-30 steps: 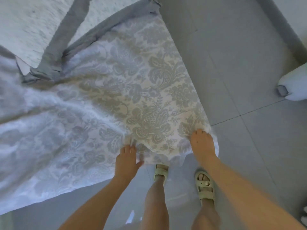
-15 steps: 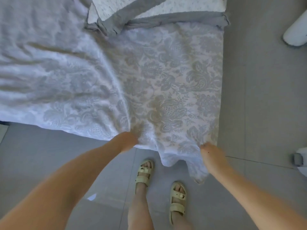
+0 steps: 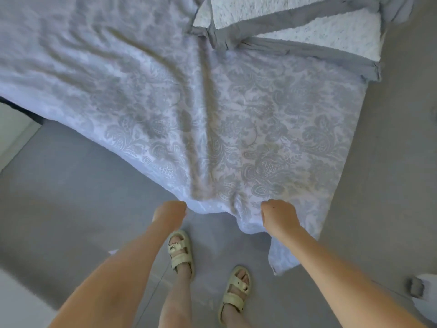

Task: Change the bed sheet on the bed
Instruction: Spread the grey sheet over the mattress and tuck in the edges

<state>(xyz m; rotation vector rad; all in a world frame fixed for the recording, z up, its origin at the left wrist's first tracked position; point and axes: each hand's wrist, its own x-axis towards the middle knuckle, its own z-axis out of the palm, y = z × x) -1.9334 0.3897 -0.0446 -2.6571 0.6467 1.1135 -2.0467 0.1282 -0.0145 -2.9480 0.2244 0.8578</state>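
A person's left hand [image 3: 172, 210] and right hand [image 3: 278, 216] each gripped the six-o'clock hem of a pale grey floral fabric bed sheet [image 3: 236, 119], white speckled mattress [image 3: 331, 36] exposed at one o'clock.

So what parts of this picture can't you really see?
Head view:
Fingers of the left hand and right hand, gripping the sheet: curled under, hidden by the hands' backs.
Mattress: cut off by the top edge.
White object at the right: blurred, cut off by the edge.
Dark strip at the left: mostly under the sheet, unidentifiable.

bare grey floor [image 3: 78, 200] left, bed sheet [image 3: 236, 129] blocking ahead
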